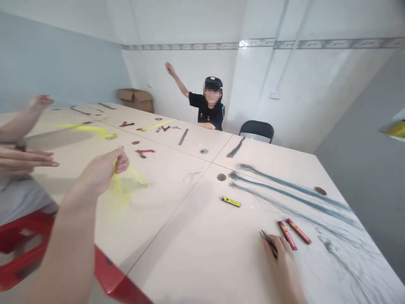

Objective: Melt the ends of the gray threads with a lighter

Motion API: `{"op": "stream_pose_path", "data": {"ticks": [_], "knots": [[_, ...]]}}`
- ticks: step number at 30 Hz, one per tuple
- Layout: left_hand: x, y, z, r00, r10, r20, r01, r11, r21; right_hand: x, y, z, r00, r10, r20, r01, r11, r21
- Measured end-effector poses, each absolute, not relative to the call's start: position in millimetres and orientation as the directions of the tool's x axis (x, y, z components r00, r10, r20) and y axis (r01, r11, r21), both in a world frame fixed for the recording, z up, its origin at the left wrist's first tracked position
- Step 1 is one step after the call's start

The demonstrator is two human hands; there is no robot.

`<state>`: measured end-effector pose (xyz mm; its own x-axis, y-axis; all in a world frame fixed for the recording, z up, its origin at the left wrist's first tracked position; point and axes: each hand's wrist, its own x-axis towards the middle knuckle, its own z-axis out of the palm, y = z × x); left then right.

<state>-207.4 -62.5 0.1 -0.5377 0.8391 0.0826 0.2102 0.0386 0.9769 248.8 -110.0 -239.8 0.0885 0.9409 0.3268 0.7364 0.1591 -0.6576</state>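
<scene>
My left hand (109,169) is raised above the table and closed on a loose bunch of bright yellow strands (126,183), which hang down and are blurred. My right hand (283,257) rests near the table's front, its fingers closed on dark tweezers (268,244) with two tips pointing forward and left. Two slim red-and-black packets (299,231) lie just beyond and right of that hand. A small yellow-and-black packet (230,201) lies farther forward. Several bundles of blue-grey strands (281,190) stretch across the right side of the table.
A co-worker's arms (27,158) reach in at left, near another yellow bundle (90,128). Another person (210,105) sits across, one arm raised. Red-handled pliers (145,152), a metal ruler (183,137) and round table holes (221,177) lie between. A red stool (114,278) stands below.
</scene>
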Motion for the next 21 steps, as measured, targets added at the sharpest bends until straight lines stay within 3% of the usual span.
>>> {"op": "stream_pose_path", "data": {"ticks": [2, 5, 8, 11, 13, 15, 18, 21], "knots": [[-183.0, -62.1, 10.5, -0.338, 0.939, -0.064, 0.202, 0.139, 0.969, 248.6, -108.6, -244.3, 0.128, 0.919, 0.373, 0.772, 0.144, -0.619], [-142.2, -59.7, 21.3, -0.026, 0.964, -0.263, 0.266, 0.26, 0.928, 246.7, -105.7, -249.1, 0.134, 0.864, 0.486, 0.818, 0.18, -0.546], [-102.8, -54.9, 25.7, 0.263, 0.879, -0.397, 0.355, 0.294, 0.887, 237.5, -107.3, -228.0, 0.102, 0.782, 0.614, 0.833, 0.271, -0.483], [-69.9, -48.9, 24.6, 0.497, 0.723, -0.481, 0.432, 0.275, 0.859, 216.0, -114.4, -172.9, 0.047, 0.779, 0.625, 0.729, 0.401, -0.554], [-52.8, -45.0, 22.0, 0.644, 0.563, -0.519, 0.503, 0.2, 0.841, 195.8, -118.1, -129.9, -0.084, 0.834, 0.545, 0.583, 0.485, -0.652], [-40.1, -41.8, 18.9, 0.741, 0.397, -0.541, 0.554, 0.092, 0.827, 175.5, -117.6, -95.2, -0.203, 0.892, 0.404, 0.404, 0.452, -0.795], [-29.0, -39.8, 15.5, 0.777, 0.275, -0.566, 0.588, 0.007, 0.809, 154.1, -110.1, -70.2, -0.426, 0.89, 0.16, 0.111, 0.227, -0.967], [-27.3, -41.7, 15.5, 0.766, 0.264, -0.587, 0.611, -0.013, 0.791, 148.9, -101.9, -68.0, -0.515, 0.857, -0.001, -0.024, -0.016, -1.0]]}}
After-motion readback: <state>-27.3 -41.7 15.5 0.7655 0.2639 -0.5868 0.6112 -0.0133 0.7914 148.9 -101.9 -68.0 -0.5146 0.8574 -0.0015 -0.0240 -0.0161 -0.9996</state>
